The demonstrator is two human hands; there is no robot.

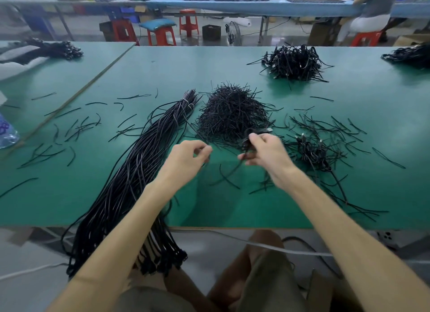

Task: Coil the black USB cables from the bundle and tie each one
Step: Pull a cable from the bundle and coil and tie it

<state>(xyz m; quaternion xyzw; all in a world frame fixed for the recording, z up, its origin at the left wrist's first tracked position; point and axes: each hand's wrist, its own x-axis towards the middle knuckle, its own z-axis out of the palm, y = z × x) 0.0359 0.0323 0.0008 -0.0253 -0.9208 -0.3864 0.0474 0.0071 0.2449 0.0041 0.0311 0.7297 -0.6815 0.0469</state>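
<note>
A long bundle of black USB cables (130,179) lies diagonally on the green table (209,65), tied near its far end, its plug ends hanging over the front edge. My right hand (267,155) grips a small coiled black cable (247,139) above the table, a tie sticking out below it. My left hand (189,154) hovers just left of it with fingers curled, thumb and forefinger close together; whether they pinch a tie end I cannot tell. A heap of black twist ties (232,116) sits right behind both hands.
A few coiled cables (311,151) lie right of my right hand among scattered ties. A bigger pile of coiled cables (294,62) sits at the far right. Loose ties (76,127) litter the left side. Red stools and another workbench stand beyond.
</note>
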